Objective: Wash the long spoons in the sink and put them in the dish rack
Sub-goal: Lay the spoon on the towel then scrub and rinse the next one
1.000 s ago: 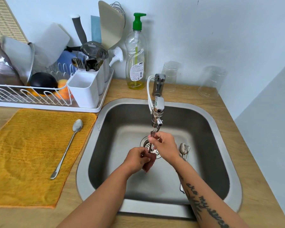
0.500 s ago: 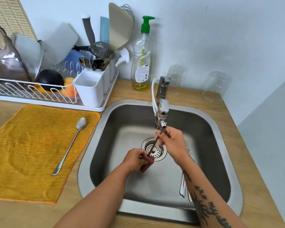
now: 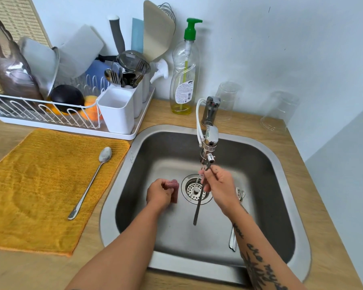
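Note:
My right hand (image 3: 219,186) grips a long spoon (image 3: 198,204) near its bowl end under the faucet (image 3: 209,143), the handle hanging down over the drain (image 3: 194,190). My left hand (image 3: 160,193) holds a reddish scrubbing cloth (image 3: 173,188) inside the steel sink (image 3: 281,164), apart from the spoon. More long spoons (image 3: 236,222) lie on the sink floor, partly hidden by my right forearm. Another long spoon (image 3: 90,182) lies on the yellow towel (image 3: 36,185). The white dish rack (image 3: 50,120) with its cutlery holder (image 3: 117,109) stands at the back left.
A soap bottle (image 3: 183,78) with a green pump stands behind the sink. Two upturned clear glasses (image 3: 227,99) (image 3: 280,111) sit at the back right by the wall. The rack holds bowls, lids and utensils. The wooden counter's edge runs along the right.
My left hand has drawn the cloth off the spoon and moved left. My right hand keeps the spoon under the faucet, its handle now hanging free.

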